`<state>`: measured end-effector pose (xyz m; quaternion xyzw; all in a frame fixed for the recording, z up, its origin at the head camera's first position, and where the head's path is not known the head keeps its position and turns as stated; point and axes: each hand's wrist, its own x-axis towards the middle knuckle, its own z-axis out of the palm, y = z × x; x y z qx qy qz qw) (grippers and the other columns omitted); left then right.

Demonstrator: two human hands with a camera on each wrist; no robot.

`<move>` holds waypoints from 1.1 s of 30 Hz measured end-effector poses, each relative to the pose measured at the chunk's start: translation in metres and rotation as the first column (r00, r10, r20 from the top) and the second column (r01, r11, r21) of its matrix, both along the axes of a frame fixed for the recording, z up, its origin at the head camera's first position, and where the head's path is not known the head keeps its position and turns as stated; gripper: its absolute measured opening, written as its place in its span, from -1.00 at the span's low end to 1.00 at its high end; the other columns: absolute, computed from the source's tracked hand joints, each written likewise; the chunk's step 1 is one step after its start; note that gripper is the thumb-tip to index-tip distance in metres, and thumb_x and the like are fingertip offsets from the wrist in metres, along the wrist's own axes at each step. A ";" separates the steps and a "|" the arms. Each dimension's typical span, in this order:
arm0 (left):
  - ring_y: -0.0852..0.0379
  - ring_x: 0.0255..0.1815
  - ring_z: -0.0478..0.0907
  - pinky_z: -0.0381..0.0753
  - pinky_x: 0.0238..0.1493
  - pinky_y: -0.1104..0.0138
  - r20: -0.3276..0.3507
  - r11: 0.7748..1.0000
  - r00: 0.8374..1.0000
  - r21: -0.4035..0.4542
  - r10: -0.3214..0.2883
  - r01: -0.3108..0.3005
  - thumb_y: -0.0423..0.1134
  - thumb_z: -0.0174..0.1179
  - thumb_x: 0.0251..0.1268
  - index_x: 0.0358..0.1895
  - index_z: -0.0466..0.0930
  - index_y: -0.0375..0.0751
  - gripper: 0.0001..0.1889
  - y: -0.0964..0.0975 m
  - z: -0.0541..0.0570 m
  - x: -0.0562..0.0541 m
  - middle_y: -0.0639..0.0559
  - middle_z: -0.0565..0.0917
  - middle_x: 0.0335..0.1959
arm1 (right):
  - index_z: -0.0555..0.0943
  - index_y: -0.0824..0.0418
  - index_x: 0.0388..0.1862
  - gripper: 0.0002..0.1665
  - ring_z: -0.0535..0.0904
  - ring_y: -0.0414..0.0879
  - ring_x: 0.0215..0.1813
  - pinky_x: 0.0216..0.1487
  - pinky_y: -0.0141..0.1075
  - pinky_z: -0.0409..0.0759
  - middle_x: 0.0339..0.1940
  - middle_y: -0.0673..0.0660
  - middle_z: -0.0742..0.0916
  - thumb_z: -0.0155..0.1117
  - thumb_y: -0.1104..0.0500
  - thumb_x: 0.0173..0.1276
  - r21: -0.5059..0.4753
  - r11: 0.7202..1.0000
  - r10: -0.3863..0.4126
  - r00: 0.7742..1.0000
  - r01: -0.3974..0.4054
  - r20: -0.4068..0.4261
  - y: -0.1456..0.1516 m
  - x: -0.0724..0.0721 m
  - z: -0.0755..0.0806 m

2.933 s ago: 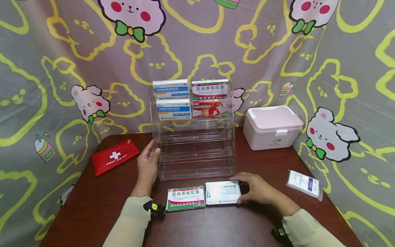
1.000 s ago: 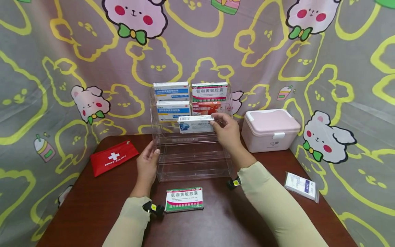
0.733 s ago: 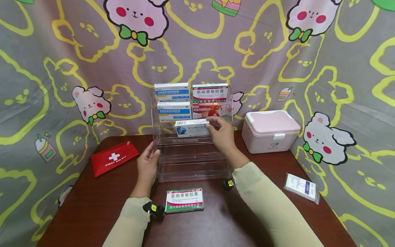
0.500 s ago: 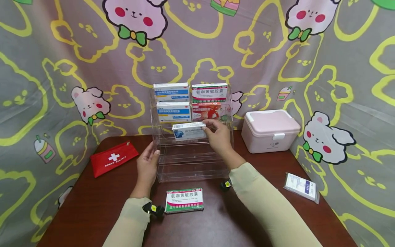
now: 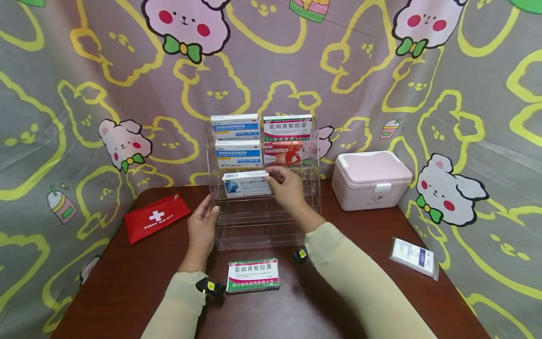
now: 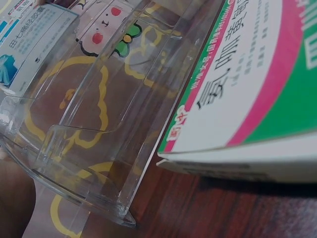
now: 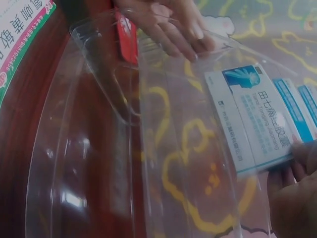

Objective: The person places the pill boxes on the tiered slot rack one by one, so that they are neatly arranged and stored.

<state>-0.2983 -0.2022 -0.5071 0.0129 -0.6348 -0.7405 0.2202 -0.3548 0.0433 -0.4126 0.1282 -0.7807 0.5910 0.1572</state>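
My right hand point(image 5: 289, 192) pinches the right end of a white and blue medicine box point(image 5: 246, 185), upright at the left of the third tier of a clear acrylic display rack point(image 5: 267, 235). In the right wrist view the box point(image 7: 252, 119) shows its full front, fingers and thumb at one end. My left hand point(image 5: 202, 230) holds the rack's left side, thumb at the front edge. Two blue and white medicine boxes point(image 5: 238, 154) fill the left of the upper tiers. A green and red box point(image 5: 288, 128) and an orange-red box point(image 5: 284, 154) stand to their right.
Another green, white and red medicine box point(image 5: 253, 275) lies flat on the table before the rack. A red first aid pouch point(image 5: 157, 217) is at left. A pink lidded case point(image 5: 372, 180) and a plastic-wrapped white pack point(image 5: 414, 258) are at right.
My right hand took the white and blue medicine box from the table, raised it to the rack, then moved it left and down onto the third tier. My left hand stays at the rack's side.
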 end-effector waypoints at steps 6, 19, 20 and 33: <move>-0.14 0.67 0.38 0.53 0.41 0.52 0.003 1.000 1.000 -0.016 0.007 -0.007 -0.50 0.22 0.59 0.61 0.45 -0.29 -0.42 -0.001 -0.001 -0.001 -0.23 0.49 0.61 | 0.81 0.23 0.13 -0.73 0.83 0.01 0.02 -0.02 -0.21 0.80 0.04 0.19 0.89 0.50 0.18 0.52 0.018 1.000 0.014 1.000 -0.013 -0.011 -0.011 -0.001 -0.004; -0.15 0.67 0.38 0.54 0.41 0.51 -0.023 1.000 1.000 0.021 0.000 0.001 -0.51 0.22 0.58 0.60 0.44 -0.34 -0.43 -0.002 -0.004 -0.006 -0.26 0.49 0.61 | 0.79 0.25 0.20 -0.67 0.82 0.02 0.16 0.16 -0.06 0.81 0.14 0.19 0.88 0.47 0.18 0.54 0.057 0.998 -0.007 1.000 0.009 -0.021 -0.021 0.002 -0.003; -0.16 0.67 0.38 0.54 0.41 0.51 -0.029 1.000 1.000 0.026 -0.001 0.001 -0.52 0.22 0.58 0.59 0.44 -0.36 -0.43 -0.001 -0.004 -0.006 -0.28 0.49 0.60 | 0.79 0.24 0.21 -0.67 0.82 0.02 0.17 0.17 -0.06 0.81 0.14 0.19 0.88 0.47 0.18 0.54 0.056 0.998 -0.010 1.000 0.011 -0.022 -0.020 0.001 -0.003; -0.14 0.67 0.38 0.56 0.37 0.54 -0.019 0.999 1.000 0.033 -0.005 0.006 -0.51 0.23 0.58 0.59 0.45 -0.34 -0.43 -0.001 -0.003 -0.004 -0.27 0.49 0.60 | 0.77 0.25 0.22 -0.68 0.81 0.04 0.22 0.14 -0.17 0.83 0.16 0.21 0.87 0.46 0.25 0.54 -0.007 0.999 0.043 0.999 -0.043 0.000 -0.011 0.006 -0.003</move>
